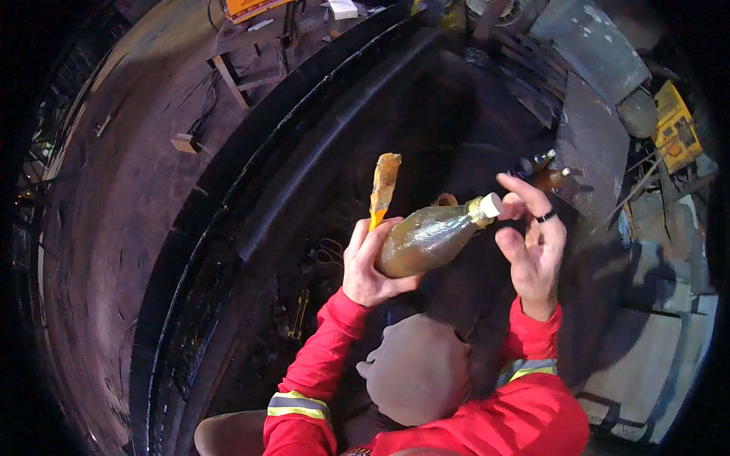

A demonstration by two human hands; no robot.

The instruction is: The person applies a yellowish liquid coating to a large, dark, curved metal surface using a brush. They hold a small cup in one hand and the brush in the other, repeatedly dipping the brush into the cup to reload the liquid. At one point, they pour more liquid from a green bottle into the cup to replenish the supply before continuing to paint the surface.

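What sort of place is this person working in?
Probably an industrial workshop, perhaps for metalwork: there's a long, curved dark wall, a metal-looking grey sheet at upper right, and red workwear with reflective bands.

Grimy wkshp w/ metal sheets (593, 47)

At the left hand (369, 266): one white-capped bottle (430, 242), one yellow tool (384, 186). On the right hand (537, 251): one black ring (546, 216). Beyond the right hand: two further bottles (549, 181), one yellow box (676, 128).
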